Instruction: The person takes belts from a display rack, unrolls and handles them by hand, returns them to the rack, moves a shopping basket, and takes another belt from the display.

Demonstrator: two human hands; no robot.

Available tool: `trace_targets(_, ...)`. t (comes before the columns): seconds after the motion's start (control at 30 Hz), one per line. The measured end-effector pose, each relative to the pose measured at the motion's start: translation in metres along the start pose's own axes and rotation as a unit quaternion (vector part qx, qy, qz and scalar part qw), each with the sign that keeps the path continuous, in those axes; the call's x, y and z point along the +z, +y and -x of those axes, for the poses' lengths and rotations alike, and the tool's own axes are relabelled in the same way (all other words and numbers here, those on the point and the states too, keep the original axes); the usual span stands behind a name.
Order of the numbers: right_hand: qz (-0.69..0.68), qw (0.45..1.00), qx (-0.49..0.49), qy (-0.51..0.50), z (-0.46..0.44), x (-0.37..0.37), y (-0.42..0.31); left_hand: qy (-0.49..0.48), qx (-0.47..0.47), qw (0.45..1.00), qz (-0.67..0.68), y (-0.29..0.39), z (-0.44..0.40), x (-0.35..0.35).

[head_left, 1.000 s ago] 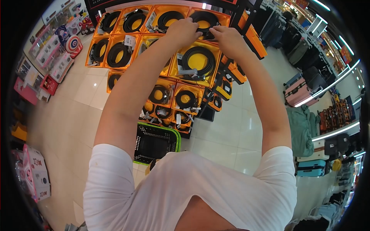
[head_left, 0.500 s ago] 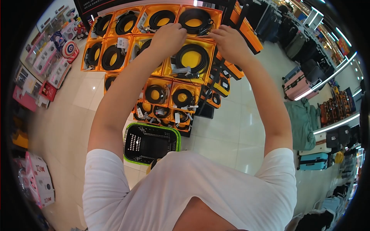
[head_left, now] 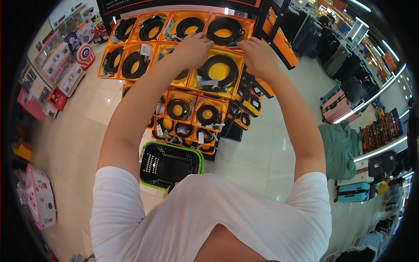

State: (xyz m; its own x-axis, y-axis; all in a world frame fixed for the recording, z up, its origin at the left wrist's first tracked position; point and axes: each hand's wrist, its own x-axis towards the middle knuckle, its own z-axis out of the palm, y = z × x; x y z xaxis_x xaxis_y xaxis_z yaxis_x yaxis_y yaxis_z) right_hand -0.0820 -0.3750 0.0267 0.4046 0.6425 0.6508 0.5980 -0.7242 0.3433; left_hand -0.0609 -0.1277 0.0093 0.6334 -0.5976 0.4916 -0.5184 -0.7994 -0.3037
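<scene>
Coiled black belts lie in orange boxes on a tiered display rack. My left hand (head_left: 194,50) curls its fingers over the far left corner of a larger-looking orange box (head_left: 239,83). At that box's far right corner, the bent fingers of my right hand (head_left: 258,54) pinch the rim; some fingertips are hidden. Inside this box sit a coiled black belt (head_left: 233,72) and a grey tag or buckle piece (head_left: 208,82). Just beyond my hands is another boxed belt (head_left: 224,31). My left hand and forearm partly cover the neighbouring boxes.
A black shopping basket (head_left: 201,163) with a green rim stands on the tiled floor below the rack. Black rack posts (head_left: 274,27) rise at the right. Toy boxes (head_left: 72,72) are stacked at the left. Suitcases (head_left: 340,107) and hanging clothes (head_left: 307,32) line the right side.
The view has shifted slightly, so the rack appears a little lower and to the right. My right fingers have drawn in from stretched to bent at the box rim. The left hand keeps its place.
</scene>
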Motion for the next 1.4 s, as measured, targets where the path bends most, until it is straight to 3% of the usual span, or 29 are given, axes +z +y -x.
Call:
trace_targets(0.1, -0.061, 0.998, -0.001, 0.002, 0.002, -0.018, -0.005, -0.016, -0.005, 1.0, 0.021, -0.002, -0.003, 0.0)
trace_targets(0.17, -0.096, 0.995, 0.01, 0.027, 0.012, -0.028, -0.014, 0.044, 0.002, 0.999, 0.005, 0.0, -0.009, 0.004)
trace_targets(0.23, -0.131, 0.99, 0.02, 0.052, 0.027, -0.036, -0.026, 0.04, -0.019, 0.999, -0.001, 0.01, -0.015, 0.01)
trace_targets(0.3, -0.194, 0.976, 0.028, 0.09, 0.049, -0.042, -0.041, -0.006, -0.053, 0.999, -0.009, 0.017, -0.023, 0.019)
trace_targets(0.43, -0.278, 0.951, 0.124, 0.06, 0.119, -0.036, -0.076, -0.065, -0.082, 0.994, 0.016, 0.024, -0.023, 0.012)
trace_targets(0.57, -0.341, 0.889, 0.302, -0.053, 0.227, 0.003, -0.127, -0.03, -0.074, 0.997, 0.009, 0.022, -0.02, 0.014)
trace_targets(0.67, -0.341, 0.832, 0.374, -0.229, 0.306, 0.028, -0.176, 0.048, -0.079, 0.995, 0.036, 0.025, -0.033, 0.013)
trace_targets(0.8, -0.366, 0.717, 0.355, -0.476, 0.376, 0.036, -0.222, 0.076, -0.095, 0.99, 0.075, 0.027, -0.068, 0.023)
trace_targets(0.9, -0.356, 0.668, 0.327, -0.566, 0.412, 0.042, -0.23, 0.054, -0.077, 0.993, 0.074, 0.029, -0.093, 0.031)
trace_targets(0.93, -0.357, 0.666, 0.328, -0.567, 0.42, 0.043, -0.23, 0.052, -0.076, 0.993, 0.076, 0.032, -0.092, 0.021)
trace_targets(1.0, -0.315, 0.67, 0.338, -0.581, 0.437, 0.043, -0.227, -0.047, -0.09, 0.991, 0.081, 0.038, -0.094, 0.004)
trace_targets(1.07, -0.307, 0.664, 0.36, -0.579, 0.452, 0.044, -0.222, -0.031, -0.129, 0.984, 0.115, 0.038, -0.1, 0.018)
trace_targets(1.13, -0.299, 0.656, 0.381, -0.579, 0.466, 0.043, -0.224, -0.051, -0.034, 0.998, 0.013, 0.035, -0.1, 0.019)
trace_targets(1.2, -0.287, 0.64, 0.397, -0.593, 0.476, 0.043, -0.224, -0.038, -0.042, 0.998, 0.008, 0.032, -0.108, 0.042)
trace_targets(1.27, -0.286, 0.631, 0.396, -0.603, 0.48, 0.042, -0.225, 0.039, -0.066, 0.997, 0.028, 0.023, -0.119, 0.077)
trace_targets(1.4, -0.287, 0.594, 0.407, -0.631, 0.48, 0.044, -0.231, 0.087, -0.088, 0.992, -0.004, 0.021, -0.114, 0.075)
